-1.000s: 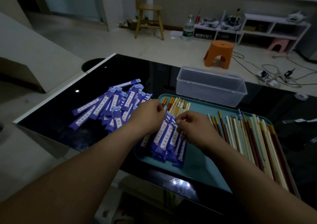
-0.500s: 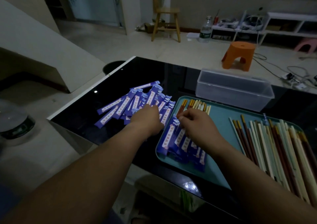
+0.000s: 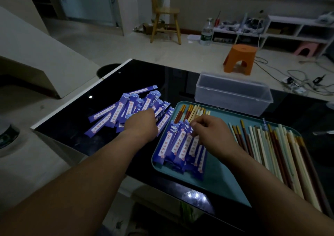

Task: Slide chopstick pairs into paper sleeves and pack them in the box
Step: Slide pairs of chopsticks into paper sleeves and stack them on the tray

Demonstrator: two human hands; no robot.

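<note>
Currently, right hand (image 3: 211, 132) fingers (image 3: 197, 124) are pinching the sleeved pairs (image 3: 179, 145) lying at the tray's (image 3: 216, 174) left edge. Left hand (image 3: 140, 125) is resting on loose sleeves (image 3: 115, 112); its grip cannot be determined. The box (image 3: 233, 96) is standing near the counter's (image 3: 144, 73) far edge.

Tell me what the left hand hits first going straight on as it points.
The left hand would probably first meet the pile of paper sleeves just ahead of it; depth is unclear.
</note>
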